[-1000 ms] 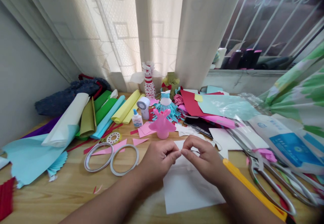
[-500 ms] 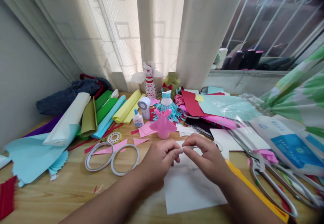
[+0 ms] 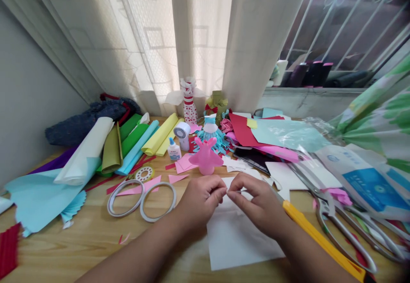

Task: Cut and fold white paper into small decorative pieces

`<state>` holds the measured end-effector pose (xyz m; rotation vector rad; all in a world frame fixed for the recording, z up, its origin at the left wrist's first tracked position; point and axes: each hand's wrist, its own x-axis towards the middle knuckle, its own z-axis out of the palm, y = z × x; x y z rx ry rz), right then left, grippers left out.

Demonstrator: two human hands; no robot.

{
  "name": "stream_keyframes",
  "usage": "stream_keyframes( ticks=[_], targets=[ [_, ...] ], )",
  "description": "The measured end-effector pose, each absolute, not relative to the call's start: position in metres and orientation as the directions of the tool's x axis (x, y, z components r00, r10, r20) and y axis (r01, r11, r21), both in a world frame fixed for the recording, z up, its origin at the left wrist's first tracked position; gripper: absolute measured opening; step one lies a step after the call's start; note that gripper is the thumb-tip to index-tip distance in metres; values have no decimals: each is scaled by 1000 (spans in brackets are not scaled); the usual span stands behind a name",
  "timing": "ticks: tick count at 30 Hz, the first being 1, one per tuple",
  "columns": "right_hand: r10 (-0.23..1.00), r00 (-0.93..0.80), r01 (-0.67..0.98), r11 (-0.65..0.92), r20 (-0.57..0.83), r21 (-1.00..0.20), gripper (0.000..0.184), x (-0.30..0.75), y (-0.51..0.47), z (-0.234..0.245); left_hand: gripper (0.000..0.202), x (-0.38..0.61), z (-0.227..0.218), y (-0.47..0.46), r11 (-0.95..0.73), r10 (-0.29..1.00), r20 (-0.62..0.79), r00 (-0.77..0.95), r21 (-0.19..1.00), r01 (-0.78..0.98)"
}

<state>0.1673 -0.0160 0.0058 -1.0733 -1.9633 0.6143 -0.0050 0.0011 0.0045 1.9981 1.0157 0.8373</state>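
Observation:
My left hand [image 3: 200,201] and my right hand [image 3: 259,204] meet fingertip to fingertip above a white paper sheet [image 3: 238,240] on the wooden table [image 3: 96,249]. Both pinch a small white paper piece [image 3: 229,192] between thumbs and forefingers. Just beyond the hands stands a pink paper dress figure [image 3: 205,156]. A yellow utility knife [image 3: 320,240] lies under my right forearm.
Two tape rings [image 3: 141,197] lie left of my hands. Rolled coloured papers [image 3: 128,146], a glue bottle [image 3: 173,149], a blue paper dress [image 3: 210,135] and red sheets [image 3: 243,131] crowd the back. Large scissors [image 3: 336,219] and plastic bags [image 3: 361,176] lie at right.
The two hands stayed together over the white sheet, shifting their pinch slightly; the right fingers lifted a little and came back down to the small piece.

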Motion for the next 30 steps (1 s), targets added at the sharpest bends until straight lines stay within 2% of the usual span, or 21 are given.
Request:
stream_keyframes(
  ticks=[2,6,11,19,24,30],
  targets=[
    [875,-285,471,484,392,-738,16,169,-16,6,22,-5,4,1,-427,844,221,489,828,363],
    [877,-320,434,473,359,-767,16,171,-15,6,21,-4,6,0,-433,837,226,498,830,351],
    [909,-257,504,417,329,-757,15,171,-11,4,24,-5,7,-2,-444,827,229,513,827,346],
    [885,-295,434,460,360,-775,12,171,-14,5,21,-6,8,-2,-421,852,218,476,826,375],
    [895,-282,451,441,345,-776,10,171,-13,2,24,-5,5,-1,-402,851,189,490,835,375],
    [897,-262,484,441,356,-756,16,170,-15,4,24,-5,4,2,-380,866,160,474,826,415]
  ],
)
